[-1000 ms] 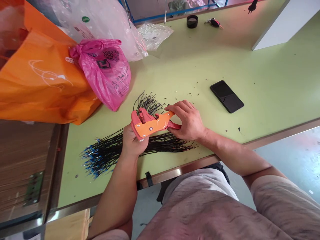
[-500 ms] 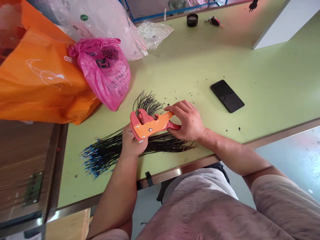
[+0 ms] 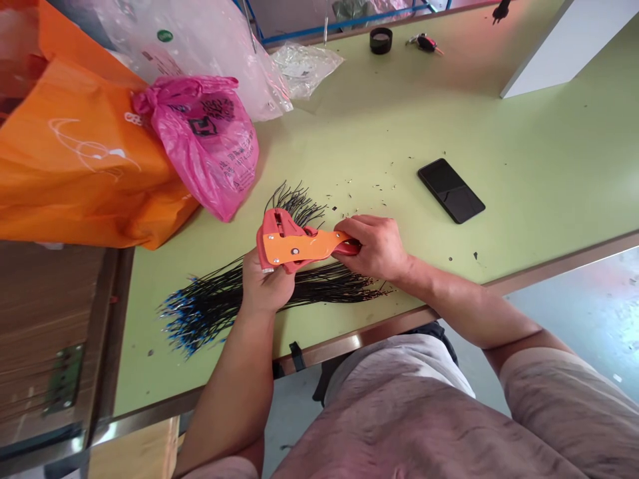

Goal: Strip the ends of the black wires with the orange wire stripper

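Note:
My right hand (image 3: 377, 246) is closed round the handles of an orange and red wire stripper (image 3: 309, 246), squeezed together. The tool's jaw head points left, over my left hand (image 3: 267, 283). That hand is curled, its fingers mostly hidden behind the jaws, so what it grips does not show. Beneath both hands lies a long bundle of black wires (image 3: 314, 286), with blue ends (image 3: 184, 316) at the left and copper-coloured tips at the right. Just beyond the stripper is a second bunch of black wires (image 3: 297, 199), partly covered by it.
A black phone (image 3: 451, 190) lies to the right. Small scraps are scattered past my right hand. An orange bag (image 3: 90, 153) and a pink plastic bag (image 3: 210, 146) fill the left. Keys (image 3: 425, 42), a black ring-shaped cap (image 3: 381, 40) and a white panel (image 3: 559, 50) are farther back.
My right hand has squeezed the stripper's handles, which were spread apart; its jaws have closed. The tool has tilted a little, and my left hand has hardly moved.

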A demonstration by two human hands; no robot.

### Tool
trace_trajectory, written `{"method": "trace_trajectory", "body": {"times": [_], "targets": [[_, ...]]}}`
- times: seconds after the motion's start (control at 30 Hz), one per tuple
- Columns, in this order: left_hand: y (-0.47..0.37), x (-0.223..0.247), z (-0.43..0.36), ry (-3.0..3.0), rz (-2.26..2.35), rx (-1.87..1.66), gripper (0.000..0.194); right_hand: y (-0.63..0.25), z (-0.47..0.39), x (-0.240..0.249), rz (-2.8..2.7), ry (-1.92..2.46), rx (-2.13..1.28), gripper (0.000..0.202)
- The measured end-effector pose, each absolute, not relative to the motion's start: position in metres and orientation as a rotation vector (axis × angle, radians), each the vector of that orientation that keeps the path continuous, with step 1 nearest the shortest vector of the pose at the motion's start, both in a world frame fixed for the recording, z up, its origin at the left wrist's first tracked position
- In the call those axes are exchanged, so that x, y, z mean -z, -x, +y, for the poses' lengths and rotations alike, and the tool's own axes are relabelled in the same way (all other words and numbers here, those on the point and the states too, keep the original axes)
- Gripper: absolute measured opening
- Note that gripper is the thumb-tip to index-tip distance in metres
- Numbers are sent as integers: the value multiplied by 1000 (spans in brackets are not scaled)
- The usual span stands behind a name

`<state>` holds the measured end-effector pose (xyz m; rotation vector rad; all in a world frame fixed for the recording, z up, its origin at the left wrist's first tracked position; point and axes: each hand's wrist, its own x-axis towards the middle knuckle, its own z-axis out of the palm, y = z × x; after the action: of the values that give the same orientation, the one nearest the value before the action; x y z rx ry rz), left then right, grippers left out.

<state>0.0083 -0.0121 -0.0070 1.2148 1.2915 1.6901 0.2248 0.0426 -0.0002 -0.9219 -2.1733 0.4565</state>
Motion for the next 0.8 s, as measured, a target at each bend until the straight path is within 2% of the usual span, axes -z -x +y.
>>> {"method": "trace_trajectory", "body": {"times": [0.2,0.53,0.8], "targets": [[-8,8,-7,-1195,1344,-1652,45,-224,46,-2,-2152,862,-387,38],[-12,1,-6,-1150,1346,-1594,46,-224,44,-2,-2184,857,-400,43],[-9,0,-4,-1187,1384,-1540,38,-225,43,-5,-2189,863,-404,43]]}}
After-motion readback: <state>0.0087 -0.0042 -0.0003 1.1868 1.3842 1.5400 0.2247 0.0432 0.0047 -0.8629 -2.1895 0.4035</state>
